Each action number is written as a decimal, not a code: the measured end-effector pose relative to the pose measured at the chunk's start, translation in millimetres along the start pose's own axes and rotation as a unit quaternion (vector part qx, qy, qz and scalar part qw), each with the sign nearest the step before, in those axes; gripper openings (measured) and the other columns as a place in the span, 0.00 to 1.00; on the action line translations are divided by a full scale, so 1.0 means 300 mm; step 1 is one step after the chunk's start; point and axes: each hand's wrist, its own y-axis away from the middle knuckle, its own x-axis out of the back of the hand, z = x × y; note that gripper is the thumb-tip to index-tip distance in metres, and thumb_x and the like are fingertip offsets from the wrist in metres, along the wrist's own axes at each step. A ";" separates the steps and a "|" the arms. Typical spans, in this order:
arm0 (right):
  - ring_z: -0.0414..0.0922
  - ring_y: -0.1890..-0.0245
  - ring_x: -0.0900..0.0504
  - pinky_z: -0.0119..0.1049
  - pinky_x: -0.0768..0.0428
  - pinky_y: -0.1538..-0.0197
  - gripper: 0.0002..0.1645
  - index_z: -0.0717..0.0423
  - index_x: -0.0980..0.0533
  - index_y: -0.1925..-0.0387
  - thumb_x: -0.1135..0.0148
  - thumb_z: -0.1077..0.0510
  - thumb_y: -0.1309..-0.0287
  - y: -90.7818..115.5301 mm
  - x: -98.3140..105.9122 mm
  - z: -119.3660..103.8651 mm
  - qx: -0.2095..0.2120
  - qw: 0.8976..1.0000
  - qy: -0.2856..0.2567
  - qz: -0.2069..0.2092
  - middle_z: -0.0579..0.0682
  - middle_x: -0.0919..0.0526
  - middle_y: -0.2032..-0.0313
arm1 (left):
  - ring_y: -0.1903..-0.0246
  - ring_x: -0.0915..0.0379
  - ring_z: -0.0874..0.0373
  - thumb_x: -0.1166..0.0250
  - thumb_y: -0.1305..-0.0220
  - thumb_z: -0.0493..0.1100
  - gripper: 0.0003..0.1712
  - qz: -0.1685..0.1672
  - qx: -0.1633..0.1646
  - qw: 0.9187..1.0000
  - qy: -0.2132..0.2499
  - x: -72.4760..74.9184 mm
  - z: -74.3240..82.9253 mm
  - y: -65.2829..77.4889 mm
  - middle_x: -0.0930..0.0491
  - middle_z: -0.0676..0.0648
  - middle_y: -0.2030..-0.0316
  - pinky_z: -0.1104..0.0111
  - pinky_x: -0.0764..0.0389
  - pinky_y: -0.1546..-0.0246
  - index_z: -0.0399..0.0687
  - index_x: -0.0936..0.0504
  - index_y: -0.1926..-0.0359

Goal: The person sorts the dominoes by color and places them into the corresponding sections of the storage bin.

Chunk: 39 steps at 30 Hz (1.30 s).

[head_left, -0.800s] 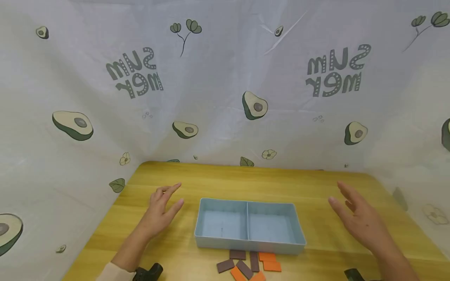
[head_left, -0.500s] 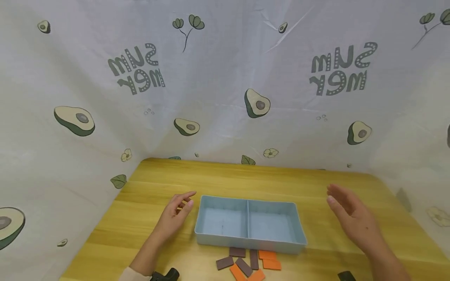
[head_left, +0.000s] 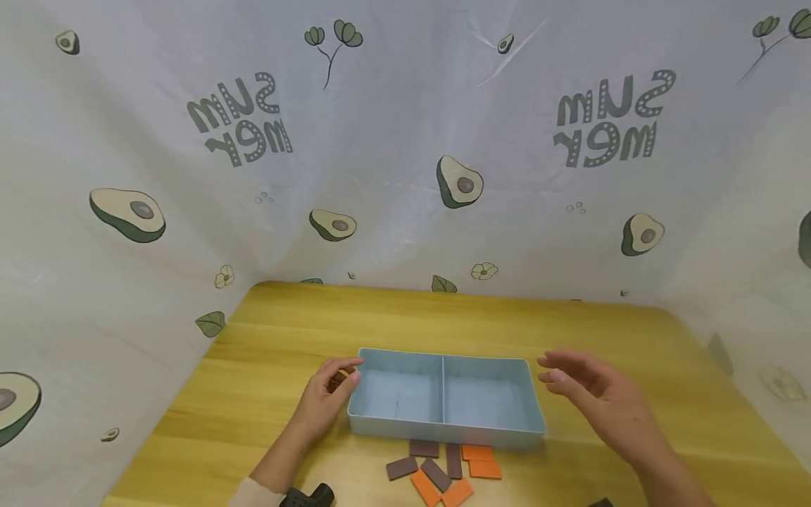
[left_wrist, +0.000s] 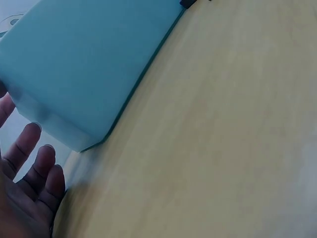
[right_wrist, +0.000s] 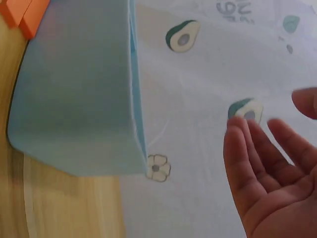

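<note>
A pale blue box (head_left: pixel 446 431), split by a divider into two compartments, stands on the wooden table. At its left end is my left hand (head_left: pixel 326 400), fingertips and thumb right by the rim. In the left wrist view, the loosely bent fingers (left_wrist: pixel 42 171) of that hand show beside the box's corner. My right hand (head_left: pixel 605 403) hovers off the right end, fingers relaxed and thumb apart. A gap separates it from the box wall (right_wrist: pixel 74 99) in the right wrist view, and nothing is in the hand.
Just in front of the box lie several dark brown tiles (head_left: pixel 436 474) and several orange tiles (head_left: pixel 485 470), some touching or overlapping. A white curtain (head_left: pixel 393 127) printed with avocados hangs behind the wooden table (head_left: pixel 291 313) and along its sides.
My left hand has moved right to the box's left end. The right hand has come left toward the other end, its fingers turning inward. Box and tiles keep their places.
</note>
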 end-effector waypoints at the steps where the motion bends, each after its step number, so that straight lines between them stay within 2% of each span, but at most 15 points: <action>1: 0.33 0.55 0.12 0.27 0.16 0.54 0.18 0.55 0.23 0.40 0.39 0.55 0.28 0.000 -0.006 -0.011 0.003 1.000 -0.008 -0.024 0.31 0.14 0.51 | 0.62 0.27 0.59 0.36 0.27 0.49 0.16 0.003 0.001 1.000 0.002 0.001 -0.001 -0.002 0.22 0.50 0.54 0.72 0.25 0.59 0.56 0.16 0.42; 4: 0.34 0.55 0.13 0.31 0.15 0.55 0.15 0.56 0.20 0.44 0.38 0.56 0.29 -0.007 -0.023 -0.027 0.011 0.991 -0.029 -0.129 0.41 0.12 0.51 | 0.63 0.27 0.59 0.36 0.28 0.48 0.16 0.008 0.000 1.000 0.010 0.006 -0.006 -0.011 0.22 0.50 0.54 0.72 0.25 0.60 0.54 0.17 0.42; 8: 0.30 0.57 0.16 0.29 0.17 0.56 0.14 0.55 0.15 0.50 0.33 0.55 0.34 -0.020 -0.064 -0.014 -0.007 0.962 -0.040 -0.271 0.50 0.11 0.52 | 0.64 0.27 0.59 0.36 0.28 0.47 0.17 0.009 -0.007 1.000 0.014 0.012 -0.009 -0.025 0.23 0.50 0.55 0.72 0.25 0.61 0.53 0.17 0.41; 12: 0.29 0.64 0.20 0.27 0.20 0.61 0.10 0.52 0.11 0.59 0.28 0.54 0.40 -0.004 -0.123 0.001 -0.025 0.945 0.004 -0.327 0.46 0.10 0.61 | 0.64 0.27 0.60 0.36 0.28 0.47 0.17 0.002 -0.009 1.000 0.017 0.012 -0.013 -0.026 0.22 0.49 0.55 0.72 0.25 0.61 0.52 0.17 0.41; 14: 0.30 0.68 0.22 0.27 0.21 0.64 0.06 0.48 0.11 0.63 0.26 0.55 0.42 0.008 -0.147 0.000 -0.041 0.941 0.042 -0.332 0.41 0.11 0.66 | 0.64 0.27 0.60 0.36 0.28 0.47 0.17 -0.001 -0.007 1.000 0.020 0.008 -0.015 -0.019 0.22 0.49 0.55 0.72 0.25 0.62 0.52 0.17 0.41; 17: 0.32 0.73 0.26 0.28 0.25 0.68 0.02 0.47 0.11 0.68 0.26 0.57 0.43 0.019 -0.179 0.003 -0.036 0.939 0.094 -0.329 0.37 0.15 0.72 | 0.65 0.27 0.61 0.35 0.28 0.47 0.17 0.002 -0.006 1.000 0.023 0.001 -0.018 -0.011 0.22 0.49 0.55 0.72 0.25 0.62 0.51 0.17 0.42; 24: 0.28 0.78 0.32 0.27 0.29 0.73 0.08 0.44 0.15 0.75 0.28 0.60 0.44 0.035 -0.234 0.017 0.048 0.941 0.157 -0.295 0.30 0.23 0.77 | 0.65 0.27 0.61 0.35 0.28 0.48 0.17 0.011 -0.007 1.000 0.020 -0.005 -0.012 -0.003 0.22 0.50 0.56 0.72 0.25 0.63 0.52 0.16 0.42; 27: 0.28 0.76 0.31 0.28 0.28 0.71 0.04 0.44 0.13 0.71 0.27 0.58 0.43 0.033 -0.246 0.019 0.037 0.940 0.166 -0.295 0.30 0.19 0.74 | 0.65 0.28 0.61 0.35 0.28 0.48 0.17 0.010 -0.004 1.000 0.021 -0.004 -0.010 0.000 0.22 0.50 0.56 0.72 0.25 0.63 0.52 0.16 0.42; 29: 0.29 0.74 0.29 0.28 0.26 0.69 0.02 0.43 0.12 0.68 0.27 0.56 0.43 0.031 -0.251 0.018 0.014 0.939 0.161 -0.302 0.30 0.18 0.72 | 0.65 0.28 0.61 0.35 0.28 0.48 0.17 0.011 -0.004 1.000 0.022 -0.004 -0.009 -0.001 0.22 0.49 0.56 0.73 0.25 0.63 0.52 0.16 0.42; 31: 0.30 0.72 0.28 0.29 0.25 0.67 0.04 0.43 0.12 0.64 0.26 0.54 0.43 0.030 -0.255 0.019 -0.001 0.939 0.147 -0.310 0.30 0.17 0.70 | 0.65 0.28 0.60 0.35 0.28 0.48 0.17 0.011 -0.006 1.000 0.024 -0.004 -0.009 -0.002 0.22 0.48 0.56 0.73 0.25 0.63 0.51 0.16 0.42; 36: 0.28 0.70 0.25 0.28 0.23 0.66 0.10 0.46 0.14 0.59 0.25 0.55 0.44 0.038 -0.267 0.030 0.009 0.944 0.113 -0.309 0.31 0.16 0.67 | 0.65 0.28 0.61 0.36 0.28 0.48 0.17 0.008 -0.008 1.000 0.026 -0.006 -0.004 -0.005 0.23 0.47 0.56 0.73 0.26 0.62 0.51 0.16 0.42; 39: 0.27 0.70 0.25 0.28 0.23 0.67 0.12 0.50 0.14 0.58 0.24 0.56 0.46 0.044 -0.283 0.036 0.015 0.945 0.118 -0.305 0.31 0.17 0.68 | 0.65 0.28 0.61 0.36 0.28 0.47 0.16 0.006 -0.010 1.000 0.029 -0.006 -0.001 -0.001 0.23 0.47 0.56 0.73 0.26 0.63 0.51 0.16 0.42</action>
